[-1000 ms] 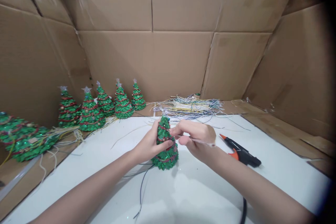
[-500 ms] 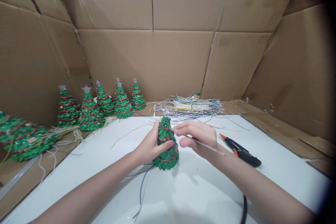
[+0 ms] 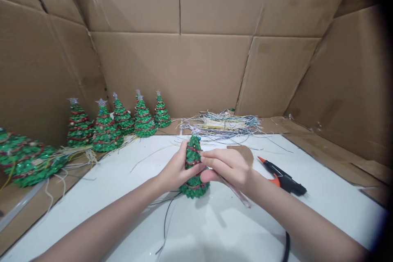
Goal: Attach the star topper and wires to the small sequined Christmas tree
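Note:
A small green Christmas tree figurine (image 3: 194, 190) with red garlands and a clear star on top stands upright on the white tabletop. My left hand (image 3: 175, 168) is wrapped around its left side, with the thumb across its front. At the tree's right side, the fingertips of my right hand (image 3: 229, 168) touch or nearly touch the middle. A thin, pale, stick-like tool (image 3: 238, 193) is pinched in that hand, its rear end sticking out below the palm. Its tip is hidden by my fingers. Dark and white wires (image 3: 166, 217) trail from the tree's base.
Several matching trees (image 3: 107, 131) stand at the left, one lying on its side. A bundle of thin wires (image 3: 227, 125) lies at the back. A black and orange glue gun (image 3: 284, 178) rests right of my hand, near a brown cardboard piece (image 3: 242, 153). Cardboard walls (image 3: 215, 73) surround the table.
My right hand has moved slightly left and closer to the tree, and the tool's rear end has swung downward. A brown cardboard piece now shows behind that hand. My left hand keeps its hold.

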Motion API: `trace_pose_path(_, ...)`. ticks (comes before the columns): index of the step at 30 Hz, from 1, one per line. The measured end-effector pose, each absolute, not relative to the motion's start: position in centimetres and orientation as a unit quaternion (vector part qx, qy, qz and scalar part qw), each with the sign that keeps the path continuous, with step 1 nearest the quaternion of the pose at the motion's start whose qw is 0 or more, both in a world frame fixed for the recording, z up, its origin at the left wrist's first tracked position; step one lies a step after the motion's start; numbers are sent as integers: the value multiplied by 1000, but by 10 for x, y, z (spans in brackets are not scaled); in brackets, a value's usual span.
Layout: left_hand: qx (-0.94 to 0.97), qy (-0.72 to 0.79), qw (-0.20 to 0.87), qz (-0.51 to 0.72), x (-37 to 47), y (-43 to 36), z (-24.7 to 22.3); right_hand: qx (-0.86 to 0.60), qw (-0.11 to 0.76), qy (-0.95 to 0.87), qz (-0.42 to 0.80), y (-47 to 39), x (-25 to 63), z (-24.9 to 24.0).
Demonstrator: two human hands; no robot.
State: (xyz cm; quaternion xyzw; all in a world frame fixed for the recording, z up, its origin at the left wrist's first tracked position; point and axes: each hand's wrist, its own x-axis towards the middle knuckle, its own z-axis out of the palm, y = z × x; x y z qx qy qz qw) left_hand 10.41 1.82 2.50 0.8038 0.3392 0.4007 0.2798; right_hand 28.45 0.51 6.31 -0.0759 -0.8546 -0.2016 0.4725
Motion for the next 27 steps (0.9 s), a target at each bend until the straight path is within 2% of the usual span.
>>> trace_pose_path(12,812,362,247,386,104,18,23,-195,516,-830,-76,4,278,63)
trace_pose_path(21,808,374,257,377,104,17,26,-332,544,-751,173,14,281,68)
trace_pose_path(27,808,385,251,369,103,17,26,-332,567,-681,324,21,280,67)
